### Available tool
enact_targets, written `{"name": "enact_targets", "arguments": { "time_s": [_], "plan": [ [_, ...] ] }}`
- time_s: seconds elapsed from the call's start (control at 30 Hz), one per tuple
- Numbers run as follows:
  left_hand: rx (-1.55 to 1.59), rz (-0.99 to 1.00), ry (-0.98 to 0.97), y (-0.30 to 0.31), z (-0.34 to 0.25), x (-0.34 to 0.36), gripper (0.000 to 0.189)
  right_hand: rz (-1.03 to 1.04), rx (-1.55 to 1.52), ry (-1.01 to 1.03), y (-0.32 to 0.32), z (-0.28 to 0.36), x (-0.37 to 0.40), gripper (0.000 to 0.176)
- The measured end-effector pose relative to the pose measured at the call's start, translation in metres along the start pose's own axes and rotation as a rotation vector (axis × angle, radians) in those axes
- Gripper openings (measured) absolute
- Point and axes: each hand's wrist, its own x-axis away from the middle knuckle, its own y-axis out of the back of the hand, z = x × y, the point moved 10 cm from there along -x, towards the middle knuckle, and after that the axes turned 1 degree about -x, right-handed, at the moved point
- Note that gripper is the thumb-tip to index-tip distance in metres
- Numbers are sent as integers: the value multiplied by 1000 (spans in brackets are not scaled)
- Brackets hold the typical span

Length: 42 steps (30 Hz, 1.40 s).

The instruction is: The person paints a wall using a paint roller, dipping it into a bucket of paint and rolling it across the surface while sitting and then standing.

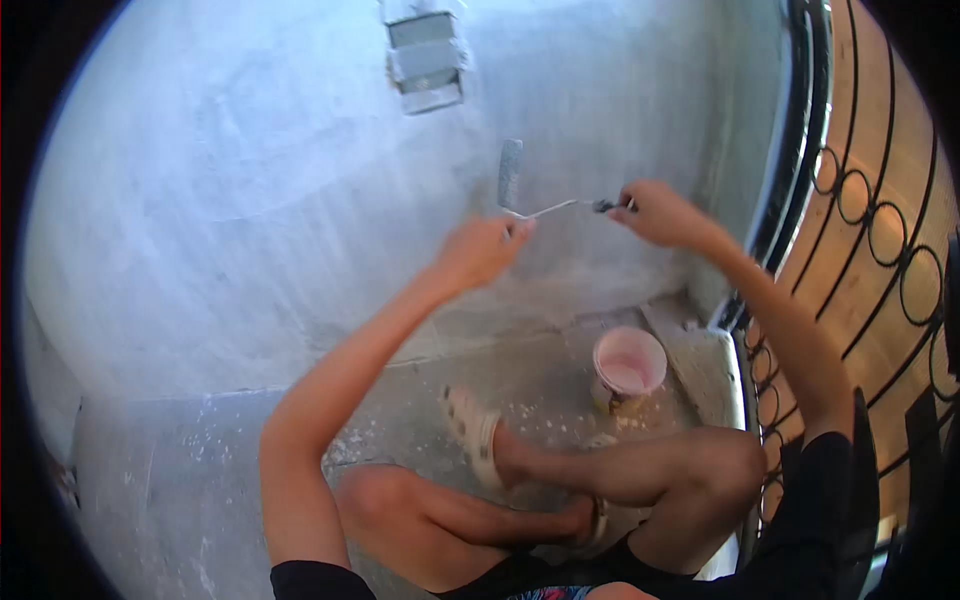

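A small paint roller (510,173) with a pale grey cover is held up close to the whitish wall (300,230). My right hand (655,212) is closed around its dark handle. My left hand (482,250) is closed with fingertips at the bent wire frame, just below the roller cover. The cover stands nearly upright, and the wire runs from its lower end across to the handle on the right. Below my right hand, a white bucket (601,372) sits on the floor with pale pinkish paint inside.
A recessed electrical box (424,58) is set in the wall above the roller. Black metal railings (870,230) line the right side. My bent legs and a beige clog (472,432) rest on the paint-spattered floor (230,470), beside a raised ledge (700,360).
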Motion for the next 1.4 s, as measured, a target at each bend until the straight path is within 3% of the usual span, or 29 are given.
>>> {"name": "enact_targets", "arguments": {
  "time_s": [0.1, 0.23, 0.3, 0.43, 0.5, 0.6, 0.7, 0.77, 0.87, 0.97, 1.13, 1.27, 1.33, 1.4],
  "plan": [
    [252, 99, 187, -49, 35, 19, 75, -147, -394, -78, -38, 33, -6, 34],
    [943, 52, 462, -72, 50, 62, 73, -286, -839, -56, -103, 74, -16, 31],
    [1194, 12, 372, -84, 58, 62, 71, -413, -867, 0, -131, 86, -14, 28],
    [1434, -124, 393, -124, 81, 48, 69, -372, -1110, -149, -162, 97, -7, 25],
    [1528, -173, 369, -151, 90, 42, 69, -450, -1056, -123, -167, 94, -9, 26],
    [1576, -137, 293, -177, 91, 45, 67, -460, -1054, -128, -187, 80, -22, 28],
    [1550, -154, 334, -243, 142, 66, 63, -483, -1027, -64, -195, 75, -39, 28],
    [1553, -78, 564, -302, 182, 91, 56, -528, -942, -19, -193, 79, -46, 27],
    [1624, -113, 724, -333, 202, 109, 49, -508, -1005, -24, -198, 89, -58, 25],
    [1515, -193, 659, -269, 167, 108, 45, -512, -965, 13, -200, 104, -78, 26],
    [1506, -213, 747, -274, 187, 128, 42, -669, -915, -5, -183, 114, -94, 25],
    [1475, -234, 875, -277, 195, 140, 41, -656, -862, -19, -185, 116, -105, 25],
    [1480, -217, 865, -273, 189, 138, 41, -389, -1202, -129, -212, 121, -113, 27],
    [1486, -196, 858, -270, 182, 135, 41, -356, -1233, -153, -224, 124, -110, 28]
  ]
}}
